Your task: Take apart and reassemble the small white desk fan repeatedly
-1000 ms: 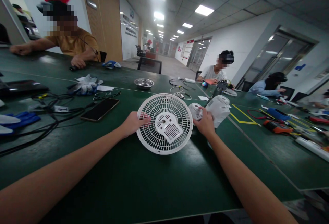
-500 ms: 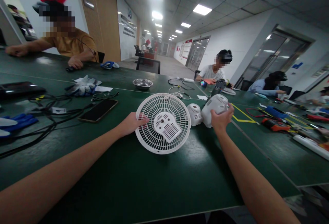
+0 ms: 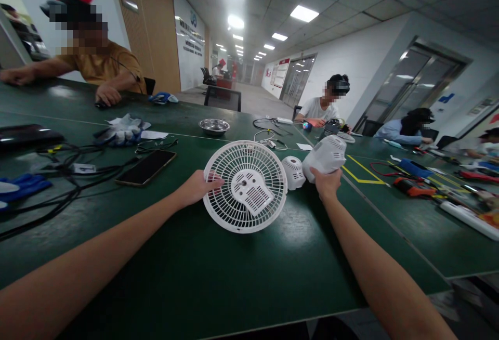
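Observation:
A round white fan grille is held up by its left rim in my left hand, thumb across the ribs. A slotted plate sits at the grille's centre. My right hand grips a white plastic fan housing from below, to the right of the grille. Between the two, a smaller white vented cap stands on the table, close to the grille's right rim. The underside of the housing is partly hidden by my right hand.
On the green table lie a black phone, black cables, work gloves and a metal bowl. At right are an orange-and-black tool and a white power strip. Several people sit around the table.
The housing in my right hand has tilted and risen slightly, and that hand has shifted to its underside. The grille stays in my left hand, nearly unmoved. The whole view shifts slightly left.

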`<action>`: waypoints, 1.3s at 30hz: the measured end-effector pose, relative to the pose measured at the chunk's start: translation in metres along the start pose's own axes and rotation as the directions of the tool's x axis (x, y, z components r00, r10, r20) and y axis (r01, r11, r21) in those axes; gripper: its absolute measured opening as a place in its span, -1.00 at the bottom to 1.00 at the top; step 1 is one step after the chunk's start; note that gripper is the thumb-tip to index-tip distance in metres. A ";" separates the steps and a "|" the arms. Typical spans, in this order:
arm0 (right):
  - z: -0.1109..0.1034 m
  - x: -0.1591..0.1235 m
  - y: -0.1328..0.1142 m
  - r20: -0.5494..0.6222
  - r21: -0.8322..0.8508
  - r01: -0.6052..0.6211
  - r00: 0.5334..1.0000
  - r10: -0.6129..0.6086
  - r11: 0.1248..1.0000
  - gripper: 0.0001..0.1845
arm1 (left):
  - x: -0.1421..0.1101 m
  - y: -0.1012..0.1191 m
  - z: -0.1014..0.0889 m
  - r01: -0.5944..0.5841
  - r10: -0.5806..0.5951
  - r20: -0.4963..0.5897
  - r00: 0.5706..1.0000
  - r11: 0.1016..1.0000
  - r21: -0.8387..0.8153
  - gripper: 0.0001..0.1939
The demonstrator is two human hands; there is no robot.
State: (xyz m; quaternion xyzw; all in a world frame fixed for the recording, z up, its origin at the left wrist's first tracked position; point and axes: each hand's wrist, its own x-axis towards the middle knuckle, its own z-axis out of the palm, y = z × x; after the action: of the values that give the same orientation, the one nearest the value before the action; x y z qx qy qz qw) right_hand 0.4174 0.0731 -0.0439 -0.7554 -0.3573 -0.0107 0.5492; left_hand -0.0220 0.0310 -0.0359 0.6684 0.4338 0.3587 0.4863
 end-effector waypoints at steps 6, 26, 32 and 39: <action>-0.009 -0.013 -0.031 -0.141 0.121 0.224 0.968 -0.207 0.967 -0.16 | 0.001 0.001 -0.001 0.001 -0.001 0.010 1.000 1.000 0.000 -0.76; 0.002 -0.030 -0.029 0.178 0.008 0.204 0.963 -0.202 0.979 -0.29 | 0.002 -0.001 0.000 -0.021 0.022 -0.005 1.000 0.998 0.058 -0.74; -0.007 0.004 -0.007 0.133 0.024 0.119 0.984 -0.121 0.993 -0.27 | 0.001 0.001 0.000 -0.043 0.043 0.002 0.999 0.995 0.089 -0.72; -0.004 0.010 -0.004 0.062 0.205 0.249 0.962 -0.267 0.946 0.03 | 0.001 0.000 -0.001 -0.032 0.031 0.009 0.999 0.996 0.085 -0.72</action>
State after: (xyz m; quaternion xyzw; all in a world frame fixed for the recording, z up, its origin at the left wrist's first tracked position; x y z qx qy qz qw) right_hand 0.4244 0.0754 -0.0350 -0.6442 -0.4764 -0.0138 0.5982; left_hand -0.0222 0.0323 -0.0354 0.6965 0.4362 0.3452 0.4532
